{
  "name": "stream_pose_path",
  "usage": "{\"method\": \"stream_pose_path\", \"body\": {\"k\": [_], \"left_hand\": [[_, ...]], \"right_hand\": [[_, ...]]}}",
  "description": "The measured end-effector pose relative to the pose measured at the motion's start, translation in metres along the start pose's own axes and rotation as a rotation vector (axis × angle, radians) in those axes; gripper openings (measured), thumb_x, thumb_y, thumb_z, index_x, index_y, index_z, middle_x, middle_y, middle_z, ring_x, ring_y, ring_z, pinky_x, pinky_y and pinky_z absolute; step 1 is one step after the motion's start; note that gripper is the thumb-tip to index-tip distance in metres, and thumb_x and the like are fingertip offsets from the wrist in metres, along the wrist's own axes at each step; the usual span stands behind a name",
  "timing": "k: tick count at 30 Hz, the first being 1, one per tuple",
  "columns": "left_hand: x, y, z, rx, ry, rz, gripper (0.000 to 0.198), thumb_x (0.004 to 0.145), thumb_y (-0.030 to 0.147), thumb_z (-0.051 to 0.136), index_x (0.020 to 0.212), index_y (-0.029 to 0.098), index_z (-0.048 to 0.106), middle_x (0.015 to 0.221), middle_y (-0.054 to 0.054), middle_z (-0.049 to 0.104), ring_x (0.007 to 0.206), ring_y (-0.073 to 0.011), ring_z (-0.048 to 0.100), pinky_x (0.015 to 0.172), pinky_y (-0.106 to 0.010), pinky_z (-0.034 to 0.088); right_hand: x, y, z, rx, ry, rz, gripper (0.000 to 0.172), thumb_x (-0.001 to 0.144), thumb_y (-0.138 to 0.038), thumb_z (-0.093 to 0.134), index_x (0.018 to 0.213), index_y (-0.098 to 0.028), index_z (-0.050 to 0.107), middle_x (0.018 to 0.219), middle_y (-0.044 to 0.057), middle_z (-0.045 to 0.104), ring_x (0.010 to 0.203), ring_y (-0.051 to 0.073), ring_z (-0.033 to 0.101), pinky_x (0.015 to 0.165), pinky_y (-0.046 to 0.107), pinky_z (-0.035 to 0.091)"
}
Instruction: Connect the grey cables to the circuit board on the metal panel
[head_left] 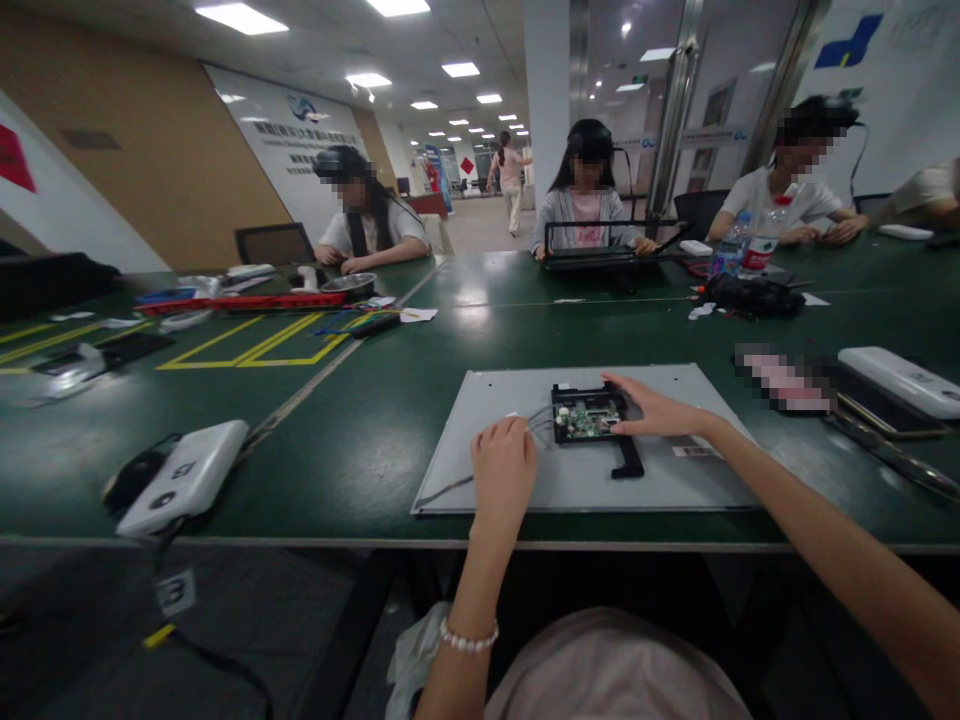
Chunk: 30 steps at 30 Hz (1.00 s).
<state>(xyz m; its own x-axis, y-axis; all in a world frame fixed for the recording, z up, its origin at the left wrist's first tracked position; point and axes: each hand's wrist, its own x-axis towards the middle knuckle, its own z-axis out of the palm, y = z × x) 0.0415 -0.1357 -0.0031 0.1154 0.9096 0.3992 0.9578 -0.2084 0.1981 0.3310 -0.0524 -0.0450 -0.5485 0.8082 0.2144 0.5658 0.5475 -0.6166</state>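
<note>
A flat grey panel [487, 400] lies on the table in front of me. On its middle sits a black plastic bracket [628, 460] framing a green circuit board [586, 421]. My left hand [504, 465] is closed over a thin grey cable [448, 488], which passes beneath the fingers and reaches the board's left side; the fingertips are partly hidden. At the board's right side, my right hand [654, 412] has thumb and fingers apart around the bracket, thumb at the board's near right edge and fingertips at the far edge.
White power banks [184, 478] lie left and right [900, 382], near a pink phone-like item [784, 378]. Bottles [763, 240] and a black bundle [754, 296] stand further back. A red tray [247, 302] is far left. Several people sit opposite, one [589, 200] holding a black frame.
</note>
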Motion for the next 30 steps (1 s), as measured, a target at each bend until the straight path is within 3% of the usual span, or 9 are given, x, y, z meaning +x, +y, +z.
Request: {"method": "stream_pose_path", "body": {"k": [8, 13, 18, 23, 25, 27, 30], "left_hand": [[-0.005, -0.002, 0.013, -0.004, -0.106, -0.065, 0.031, 0.095, 0.021, 0.042, 0.123, 0.019, 0.056, 0.126, -0.014, 0.064, 0.132, -0.0265, 0.046, 0.112, -0.058, 0.023], [-0.003, -0.006, 0.012, -0.076, -0.142, -0.102, 0.038, 0.093, 0.024, 0.046, 0.130, 0.018, 0.051, 0.133, -0.015, 0.060, 0.136, -0.0265, 0.043, 0.112, -0.060, 0.022], [-0.005, -0.007, 0.010, -0.125, -0.117, -0.111, 0.041, 0.090, 0.025, 0.051, 0.130, 0.017, 0.051, 0.133, -0.016, 0.059, 0.136, -0.0284, 0.042, 0.112, -0.061, 0.022], [-0.003, -0.008, 0.011, -0.218, -0.082, -0.132, 0.047, 0.086, 0.024, 0.056, 0.132, 0.018, 0.050, 0.136, -0.015, 0.056, 0.134, -0.0310, 0.043, 0.112, -0.061, 0.023], [0.003, -0.012, 0.001, -0.313, -0.062, -0.109, 0.048, 0.085, 0.024, 0.056, 0.132, 0.018, 0.050, 0.140, -0.015, 0.053, 0.135, -0.0295, 0.043, 0.112, -0.057, 0.027], [0.008, -0.020, -0.021, -0.451, -0.046, -0.030, 0.045, 0.088, 0.026, 0.053, 0.132, 0.019, 0.051, 0.141, -0.014, 0.051, 0.134, -0.0255, 0.044, 0.112, -0.048, 0.033], [0.005, -0.038, -0.073, -0.615, -0.144, 0.143, 0.033, 0.092, 0.031, 0.049, 0.123, 0.025, 0.060, 0.133, -0.008, 0.058, 0.125, -0.0222, 0.053, 0.109, -0.041, 0.040]], "right_hand": [[-0.001, -0.001, -0.001, 0.004, -0.007, 0.001, 0.094, 0.082, -0.059, 0.064, 0.156, -0.028, 0.016, 0.159, 0.012, 0.026, 0.143, 0.032, 0.030, 0.117, 0.053, 0.025], [-0.002, -0.008, -0.003, 0.011, -0.015, 0.029, 0.095, 0.082, -0.059, 0.065, 0.156, -0.026, 0.014, 0.159, 0.014, 0.025, 0.144, 0.031, 0.028, 0.118, 0.052, 0.024], [-0.005, -0.014, -0.002, 0.073, -0.012, 0.063, 0.105, 0.080, -0.058, 0.067, 0.157, -0.025, 0.004, 0.158, 0.016, 0.026, 0.143, 0.030, 0.030, 0.118, 0.050, 0.024], [-0.002, -0.018, -0.008, 0.121, -0.012, 0.082, 0.098, 0.084, -0.061, 0.061, 0.156, -0.031, 0.002, 0.163, 0.011, 0.012, 0.147, 0.030, 0.021, 0.118, 0.054, 0.020], [0.000, -0.029, -0.021, 0.167, -0.010, 0.089, 0.091, 0.087, -0.061, 0.056, 0.156, -0.033, 0.004, 0.164, 0.008, 0.008, 0.148, 0.030, 0.019, 0.117, 0.055, 0.022], [-0.006, -0.051, -0.041, 0.226, 0.023, 0.032, 0.079, 0.092, -0.058, 0.051, 0.155, -0.035, 0.010, 0.163, 0.005, 0.015, 0.148, 0.028, 0.018, 0.118, 0.055, 0.021], [-0.043, -0.101, -0.077, 0.287, -0.039, -0.055, 0.051, 0.094, -0.057, 0.048, 0.141, -0.038, 0.044, 0.152, 0.003, 0.041, 0.140, 0.028, 0.036, 0.113, 0.049, 0.035]]}}
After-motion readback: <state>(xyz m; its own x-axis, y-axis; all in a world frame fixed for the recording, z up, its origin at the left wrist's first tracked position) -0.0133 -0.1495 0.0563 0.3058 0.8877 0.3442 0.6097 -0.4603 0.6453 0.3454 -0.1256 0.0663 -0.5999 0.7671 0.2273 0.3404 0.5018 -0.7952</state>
